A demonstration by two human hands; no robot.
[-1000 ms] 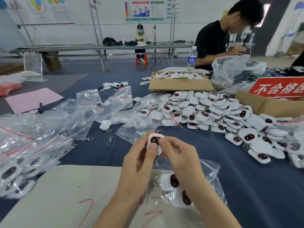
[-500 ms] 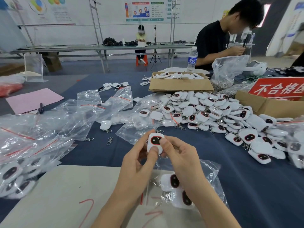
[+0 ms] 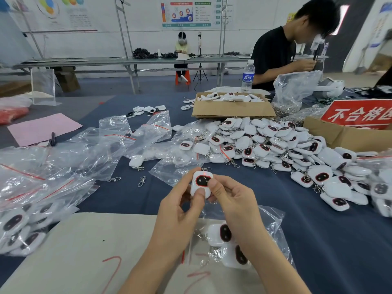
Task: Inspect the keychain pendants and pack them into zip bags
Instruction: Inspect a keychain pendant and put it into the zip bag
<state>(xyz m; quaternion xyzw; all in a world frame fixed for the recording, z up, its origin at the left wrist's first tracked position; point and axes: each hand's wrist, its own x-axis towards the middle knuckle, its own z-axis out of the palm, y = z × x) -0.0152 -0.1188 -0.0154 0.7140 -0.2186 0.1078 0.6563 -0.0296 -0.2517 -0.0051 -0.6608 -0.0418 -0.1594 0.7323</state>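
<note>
Head view: the left hand (image 3: pixel 180 211) and the right hand (image 3: pixel 235 205) together pinch 1 white pendant (image 3: pixel 201 183) above the blue tablecloth (image 3: pixel 318 240). Its dark oval face, rimmed in red, is turned up toward the camera, with a small red dot near its top edge. The left thumb presses its lower front. The right thumb lies at the right edge of the face, and the other fingers curl behind.

Below the wrists a zip bag (image 3: pixel 270 221) lies on a beige board (image 3: pixel 84 251) marked with red strokes, and 2 pendants show inside it. The loose pile of pendants (image 3: pixel 265 143) spreads to the right.

A red sign (image 3: pixel 360 114) on a carton reads "不合格" in white, with a 4th character cut by the frame edge. The water bottle (image 3: pixel 247 76) has a blue label with white characters too small to read. The wall poster (image 3: pixel 186 11) is also illegible.

Compared with 1 s ago, the pendant sits in the same spot between both hands. The right thumb has slid slightly to the right, so more of the dark face shows. The bag, pile and sign lie as before.
</note>
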